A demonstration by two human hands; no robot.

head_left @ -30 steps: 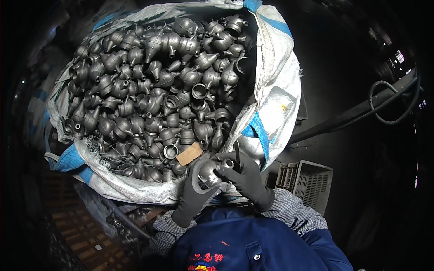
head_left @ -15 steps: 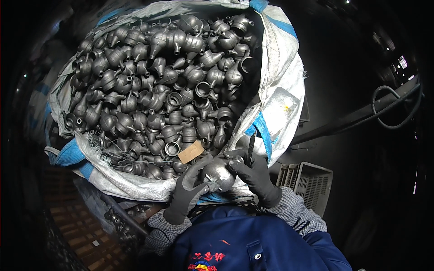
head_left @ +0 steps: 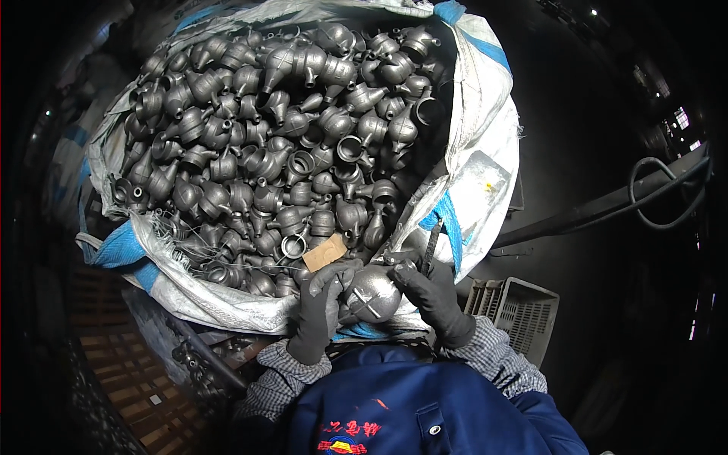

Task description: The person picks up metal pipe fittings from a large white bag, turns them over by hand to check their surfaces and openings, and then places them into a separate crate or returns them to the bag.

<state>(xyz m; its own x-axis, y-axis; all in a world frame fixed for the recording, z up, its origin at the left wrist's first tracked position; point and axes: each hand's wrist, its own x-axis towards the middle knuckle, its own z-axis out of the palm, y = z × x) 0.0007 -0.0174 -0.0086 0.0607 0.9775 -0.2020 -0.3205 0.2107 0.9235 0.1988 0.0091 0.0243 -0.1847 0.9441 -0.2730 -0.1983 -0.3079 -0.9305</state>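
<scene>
A round grey metal casting (head_left: pixel 374 296) is held in front of my body, its domed face with crossed raised ribs turned up. My left hand (head_left: pixel 318 303), in a dark glove, is closed round its left side; the fingertips are partly hidden. On the other side my right hand (head_left: pixel 434 294), gloved too, has its fingers against the casting's upper right. That same hand grips a thin dark file-like tool (head_left: pixel 432 244), which points up and away. Beyond both hands, a large white woven bag (head_left: pixel 489 114) holds a heap of similar castings (head_left: pixel 258 163) with short spouts and open round mouths.
A piece of brown cardboard (head_left: pixel 324 252) lies on the heap near my left hand. Plastic crates (head_left: pixel 527 318) stand at the right, below a long dark pole (head_left: pixel 591 206) with a looped cable. Brown slatted boards (head_left: pixel 114 334) are at the lower left.
The casting has been turned: its ribbed dome now faces up where a small spout showed before. My left hand has shifted from beneath it to its left side. The tool stays in my right hand.
</scene>
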